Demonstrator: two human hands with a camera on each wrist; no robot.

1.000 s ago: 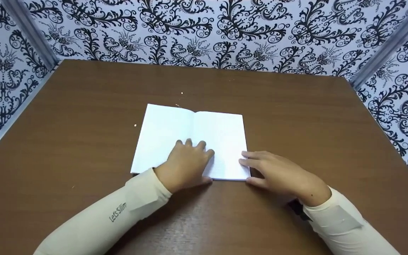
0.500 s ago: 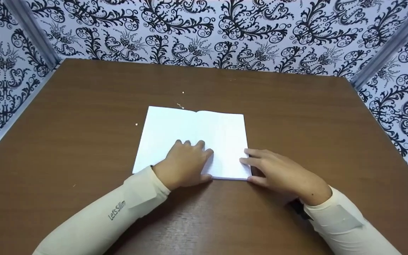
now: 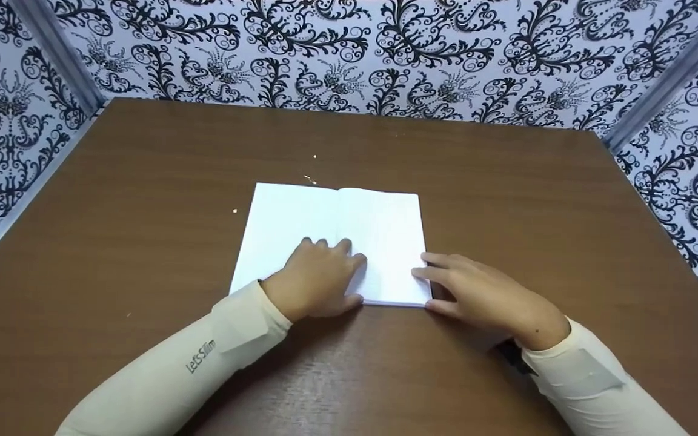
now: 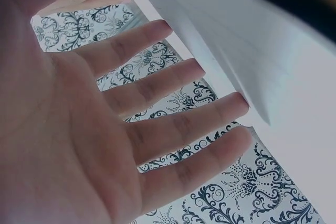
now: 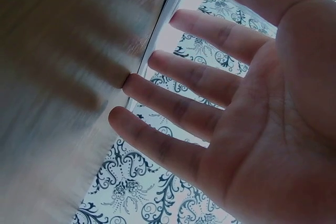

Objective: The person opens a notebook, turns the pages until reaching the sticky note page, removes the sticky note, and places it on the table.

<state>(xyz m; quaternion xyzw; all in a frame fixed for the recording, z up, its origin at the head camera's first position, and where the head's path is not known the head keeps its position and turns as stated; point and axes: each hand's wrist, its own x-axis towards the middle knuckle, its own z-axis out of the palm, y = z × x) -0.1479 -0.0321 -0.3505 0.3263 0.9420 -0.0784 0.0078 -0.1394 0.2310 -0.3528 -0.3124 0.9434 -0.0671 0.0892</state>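
An open notebook (image 3: 385, 242) with blank-looking white pages lies flat on the brown table. My left hand (image 3: 319, 278) rests on its pages near the fold, fingertips on the paper and thumb at the lower edge. In the left wrist view, the fingers of the left hand (image 4: 178, 124) are spread and nearly straight against the paper. My right hand (image 3: 476, 290) touches the notebook's right edge, with the thumb at the lower right corner. Seen from the right wrist, that hand's fingers (image 5: 168, 148) are extended, their tips at the edge and the tabletop.
The brown table (image 3: 506, 181) runs back to a wall with black-and-white scroll patterned paper (image 3: 337, 54). Small pale crumbs (image 3: 310, 180) lie behind the notebook, and another speck (image 3: 235, 211) sits left of it. Grey strips (image 3: 658, 85) mark the wall corners.
The notebook has turned very slightly, its left page's far corner coming a little nearer. Both hands keep almost the same place on it.
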